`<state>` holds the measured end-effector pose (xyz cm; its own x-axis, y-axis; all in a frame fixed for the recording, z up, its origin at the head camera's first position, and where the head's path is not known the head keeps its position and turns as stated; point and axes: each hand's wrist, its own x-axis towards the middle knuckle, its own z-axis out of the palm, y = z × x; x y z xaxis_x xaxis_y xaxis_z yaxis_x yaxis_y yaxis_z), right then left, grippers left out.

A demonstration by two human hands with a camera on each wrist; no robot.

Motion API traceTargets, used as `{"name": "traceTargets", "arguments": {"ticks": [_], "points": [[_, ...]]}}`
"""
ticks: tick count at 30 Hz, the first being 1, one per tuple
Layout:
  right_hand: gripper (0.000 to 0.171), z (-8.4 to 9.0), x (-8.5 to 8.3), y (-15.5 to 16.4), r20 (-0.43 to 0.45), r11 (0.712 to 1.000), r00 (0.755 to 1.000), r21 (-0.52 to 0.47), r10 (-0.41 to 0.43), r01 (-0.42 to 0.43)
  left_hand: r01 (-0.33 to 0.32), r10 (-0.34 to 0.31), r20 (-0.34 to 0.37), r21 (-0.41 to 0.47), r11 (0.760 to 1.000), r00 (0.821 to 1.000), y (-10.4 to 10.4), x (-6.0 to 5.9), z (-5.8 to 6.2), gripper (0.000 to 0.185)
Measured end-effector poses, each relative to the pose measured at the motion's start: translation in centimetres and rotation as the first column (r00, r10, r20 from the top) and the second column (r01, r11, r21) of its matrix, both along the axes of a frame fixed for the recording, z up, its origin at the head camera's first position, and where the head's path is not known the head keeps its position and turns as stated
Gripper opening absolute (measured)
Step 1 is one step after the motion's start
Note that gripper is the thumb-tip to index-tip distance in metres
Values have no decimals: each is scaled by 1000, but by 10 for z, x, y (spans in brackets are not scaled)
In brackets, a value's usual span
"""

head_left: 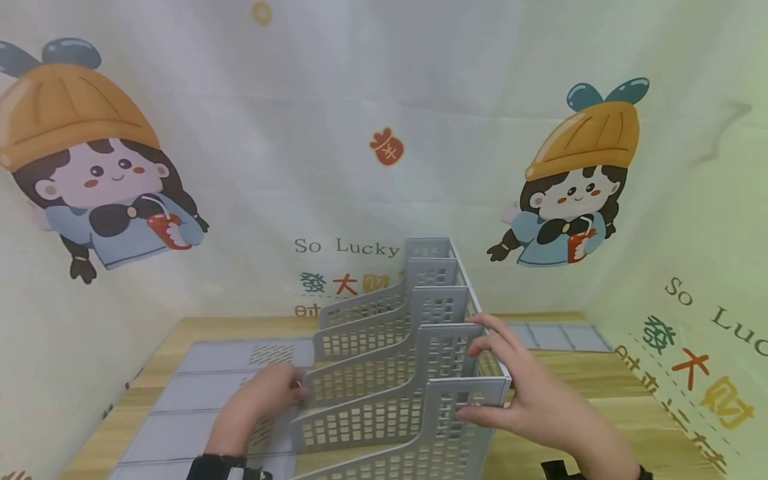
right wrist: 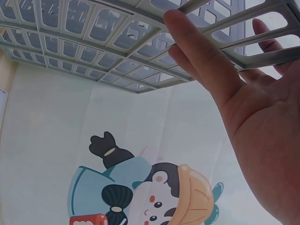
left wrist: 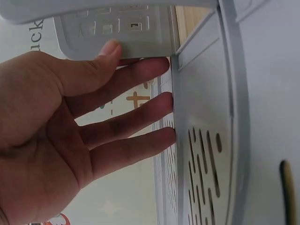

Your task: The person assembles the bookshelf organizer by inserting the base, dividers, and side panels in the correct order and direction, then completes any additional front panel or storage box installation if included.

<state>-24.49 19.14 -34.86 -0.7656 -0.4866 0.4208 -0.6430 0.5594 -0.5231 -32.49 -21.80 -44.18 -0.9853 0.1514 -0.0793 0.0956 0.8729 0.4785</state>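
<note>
A grey plastic file rack (head_left: 360, 381) with several perforated dividers stands on the wooden table, its tall ends toward the right. My left hand (head_left: 264, 397) is at the low end of a middle divider. In the left wrist view its thumb and index finger pinch the divider corner (left wrist: 140, 44), while the other fingertips touch a flat grey panel (left wrist: 201, 103). On the tall side, my right hand (head_left: 534, 393) grips the rack's back edge, thumb on the near divider and fingers farther along. The right wrist view shows these fingers against the rack's lattice back (right wrist: 89, 37).
Flat grey panels (head_left: 174, 407) with slotted patches lie left of the rack on the wooden table (head_left: 558, 380). Another grey panel (head_left: 561, 337) lies at the back right. A printed cloth (head_left: 288, 160) hangs behind and along both sides.
</note>
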Motion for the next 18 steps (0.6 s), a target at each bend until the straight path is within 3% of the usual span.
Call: {"name": "traceTargets", "arguments": {"ticks": [10,18], "points": [[53,2,2,1,0,1000,1000,-5,-3,3,34,-34,-9,-20,999,999,0,0,6,13],[52,3,5,-2,-30,999,999,38,-21,22,15,-15,9,-12,1000,1000,-2,-2,1,13]]}}
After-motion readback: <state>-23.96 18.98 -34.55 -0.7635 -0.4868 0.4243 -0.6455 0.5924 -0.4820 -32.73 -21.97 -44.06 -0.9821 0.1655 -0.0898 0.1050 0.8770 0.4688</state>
